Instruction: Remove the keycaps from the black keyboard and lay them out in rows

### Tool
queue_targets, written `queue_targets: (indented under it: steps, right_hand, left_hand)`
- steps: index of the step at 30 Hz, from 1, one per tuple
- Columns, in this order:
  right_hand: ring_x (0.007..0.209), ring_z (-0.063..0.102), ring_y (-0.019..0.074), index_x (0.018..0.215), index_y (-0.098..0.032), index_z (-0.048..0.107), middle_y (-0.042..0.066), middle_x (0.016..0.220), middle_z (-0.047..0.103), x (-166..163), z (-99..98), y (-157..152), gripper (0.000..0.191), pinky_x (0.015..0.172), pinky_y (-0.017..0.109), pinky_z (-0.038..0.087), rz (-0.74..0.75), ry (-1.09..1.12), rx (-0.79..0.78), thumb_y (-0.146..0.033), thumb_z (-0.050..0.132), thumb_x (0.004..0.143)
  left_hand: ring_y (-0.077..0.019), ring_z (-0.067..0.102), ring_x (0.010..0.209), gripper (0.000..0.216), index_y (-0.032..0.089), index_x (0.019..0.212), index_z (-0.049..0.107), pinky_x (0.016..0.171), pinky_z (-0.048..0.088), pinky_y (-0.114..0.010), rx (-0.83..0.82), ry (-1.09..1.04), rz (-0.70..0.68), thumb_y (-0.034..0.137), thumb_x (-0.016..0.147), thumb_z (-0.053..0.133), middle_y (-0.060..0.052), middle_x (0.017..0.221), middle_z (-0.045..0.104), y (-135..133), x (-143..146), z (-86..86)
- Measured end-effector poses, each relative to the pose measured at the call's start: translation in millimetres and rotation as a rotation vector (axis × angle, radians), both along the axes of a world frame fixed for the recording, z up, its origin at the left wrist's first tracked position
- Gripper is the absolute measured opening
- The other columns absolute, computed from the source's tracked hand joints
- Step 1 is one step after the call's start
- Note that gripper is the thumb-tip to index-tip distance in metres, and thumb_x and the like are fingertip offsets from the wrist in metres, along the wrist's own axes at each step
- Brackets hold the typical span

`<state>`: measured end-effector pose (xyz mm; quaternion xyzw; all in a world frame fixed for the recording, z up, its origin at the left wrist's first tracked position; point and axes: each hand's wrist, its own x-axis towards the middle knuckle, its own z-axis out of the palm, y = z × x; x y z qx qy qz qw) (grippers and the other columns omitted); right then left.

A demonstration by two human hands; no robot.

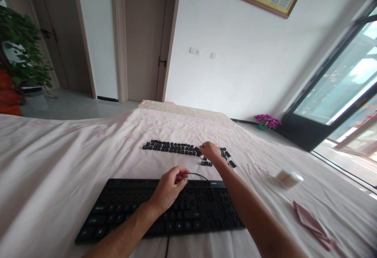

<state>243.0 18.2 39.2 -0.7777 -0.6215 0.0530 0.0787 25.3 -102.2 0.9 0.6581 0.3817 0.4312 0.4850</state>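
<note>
A black keyboard (188,202) lies on the pink cloth, with some spots on it lacking keycaps. Above its back edge is my left hand (169,187), fingers curled together in a pinch; what they hold, if anything, is hidden. A thin black cable (198,174) arcs from beside these fingertips to the keyboard's back edge. Beyond the keyboard, loose black keycaps (173,148) stand in rows. My right hand (210,150) reaches to their right part, its fingers closed at a keycap. More loose keycaps (206,163) lie beside the right wrist.
On the right are a clear round tub of cotton swabs (289,178), a loose swab (249,169) and a folded pink cloth (313,225). A wrinkled floral cloth (118,152) covers the table. Potted purple flowers (267,121) stand on the floor behind.
</note>
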Motion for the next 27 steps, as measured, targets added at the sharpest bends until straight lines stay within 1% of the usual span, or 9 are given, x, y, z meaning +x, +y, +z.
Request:
queue_targets:
  steps: [10,18,23,27]
  right_hand:
    - [0.089,0.064,0.0275,0.091,-0.017,0.072,0.016,0.096,0.069,0.7,-10.9,8.9,0.026,0.07,0.031,0.044,-0.012,-0.078,-0.002,-0.023,0.053,0.075]
    - [0.094,0.063,0.0276,0.094,-0.022,0.072,0.012,0.102,0.068,-1.2,-15.6,7.7,0.026,0.074,0.033,0.044,0.01,-0.095,-0.003,-0.028,0.052,0.078]
    - [0.091,0.063,0.0258,0.092,-0.024,0.073,0.011,0.099,0.069,1.4,-13.0,5.6,0.026,0.072,0.031,0.043,0.015,-0.083,0.002,-0.028,0.052,0.078]
    - [0.09,0.062,0.024,0.094,-0.026,0.072,0.008,0.097,0.069,11.4,-4.2,2.1,0.026,0.07,0.029,0.042,0.022,-0.062,0.029,-0.032,0.051,0.08]
  left_hand:
    - [-0.0156,0.063,0.086,0.022,0.015,0.098,0.062,0.083,0.05,-0.029,-0.003,0.012,-0.011,0.013,0.077,0.056,-0.006,0.095,0.067,-0.4,-0.3,3.1]
    - [-0.016,0.063,0.086,0.019,0.016,0.092,0.064,0.081,0.049,-0.027,0.013,0.033,-0.016,0.014,0.076,0.054,-0.006,0.096,0.067,-1.1,-0.3,3.2]
    - [-0.016,0.063,0.086,0.019,0.016,0.092,0.064,0.082,0.049,-0.026,0.029,0.039,-0.016,0.014,0.077,0.053,-0.006,0.095,0.067,-1.9,-0.7,3.9]
    - [-0.0159,0.063,0.085,0.018,0.016,0.091,0.065,0.081,0.049,-0.025,0.028,0.043,-0.013,0.015,0.076,0.053,-0.006,0.094,0.067,-2.3,-0.3,4.3]
